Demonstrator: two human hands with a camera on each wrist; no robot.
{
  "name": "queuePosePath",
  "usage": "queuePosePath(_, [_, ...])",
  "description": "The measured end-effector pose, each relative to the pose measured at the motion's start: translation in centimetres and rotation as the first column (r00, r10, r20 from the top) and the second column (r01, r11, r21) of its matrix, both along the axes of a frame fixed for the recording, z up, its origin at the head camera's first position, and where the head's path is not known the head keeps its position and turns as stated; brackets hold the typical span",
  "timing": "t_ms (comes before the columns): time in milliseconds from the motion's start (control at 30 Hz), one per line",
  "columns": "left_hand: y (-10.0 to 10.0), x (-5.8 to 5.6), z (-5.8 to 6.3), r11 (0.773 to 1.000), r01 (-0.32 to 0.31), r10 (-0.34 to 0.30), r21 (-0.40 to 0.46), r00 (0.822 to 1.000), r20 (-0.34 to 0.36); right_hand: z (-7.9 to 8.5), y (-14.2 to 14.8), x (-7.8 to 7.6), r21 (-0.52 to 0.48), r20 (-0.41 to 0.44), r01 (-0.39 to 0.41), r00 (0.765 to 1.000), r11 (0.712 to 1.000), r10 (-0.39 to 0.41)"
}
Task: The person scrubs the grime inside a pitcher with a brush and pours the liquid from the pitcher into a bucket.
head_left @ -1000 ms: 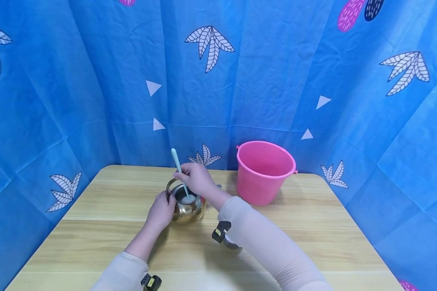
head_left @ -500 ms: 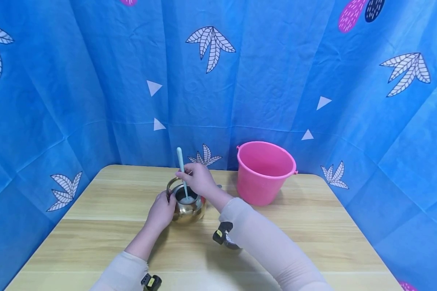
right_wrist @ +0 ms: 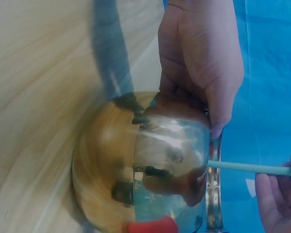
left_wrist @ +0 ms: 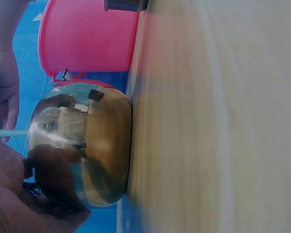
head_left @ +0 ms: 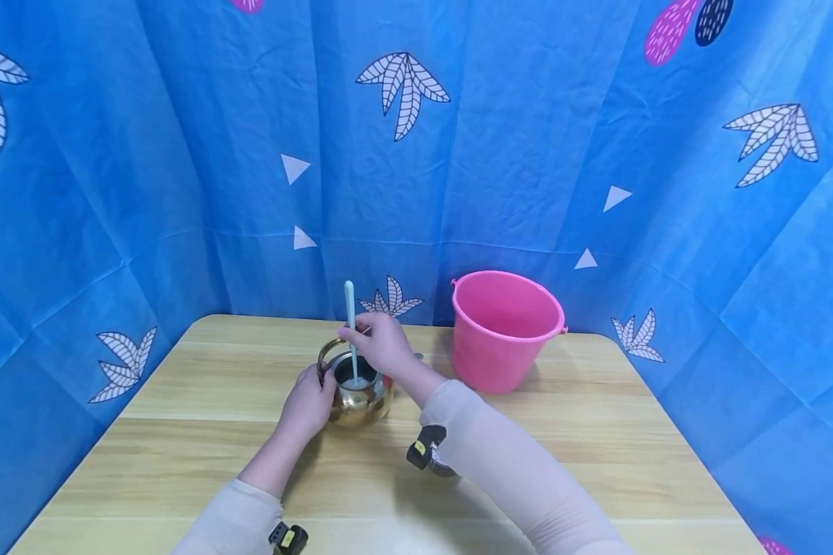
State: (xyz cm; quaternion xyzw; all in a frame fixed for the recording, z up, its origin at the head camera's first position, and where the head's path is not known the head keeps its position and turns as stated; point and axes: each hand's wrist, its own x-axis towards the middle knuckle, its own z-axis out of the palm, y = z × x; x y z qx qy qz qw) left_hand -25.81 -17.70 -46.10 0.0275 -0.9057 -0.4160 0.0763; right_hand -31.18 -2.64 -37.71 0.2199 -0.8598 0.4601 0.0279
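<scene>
A shiny gold-coloured kettle [head_left: 357, 412], lidless, stands upright on the wooden table. My left hand [head_left: 311, 405] grips its left side by the foot of the raised hoop handle [right_wrist: 214, 199], thumb near the rim in the right wrist view. Above the opening, my right hand [head_left: 383, 344] pinches a slim pale-green stick [head_left: 350, 299] between thumb and fingers. The stick stands almost upright, its lower end down inside the kettle, where something whitish shows around it. What the stick's end looks like is hidden. A red patch [right_wrist: 153, 226] shows on the kettle's right side.
A pink bucket [head_left: 496, 362] stands at the back right of the table [head_left: 562, 432], a short way from the kettle. A blue patterned curtain [head_left: 382, 185] hangs behind and along both sides. Each wrist wears a small black camera [head_left: 423, 449].
The stick's top has swung right, from leaning left to nearly upright, and my right hand has shifted slightly right with it. My left hand and the kettle stay in place.
</scene>
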Motion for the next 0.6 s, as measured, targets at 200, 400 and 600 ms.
queuePosePath(200, [0.05, 0.13, 0.07, 1.000, 0.001, -0.001, -0.003, 1.000, 0.000, -0.07, 0.32, 0.16, -0.032, -0.002, 0.003, 1.000, 0.999, -0.003])
queuePosePath(400, [0.09, 0.13, 0.07, 1.000, -0.004, 0.004, -0.007, 1.000, -0.010, -0.14, 0.48, 0.41, -0.080, 0.009, 0.004, 1.000, 0.997, -0.003])
queuePosePath(600, [0.11, 0.17, 0.03, 1.000, -0.006, 0.006, -0.006, 1.000, -0.003, -0.40, 0.51, 0.60, -0.140, 0.018, -0.004, 1.000, 0.990, 0.007])
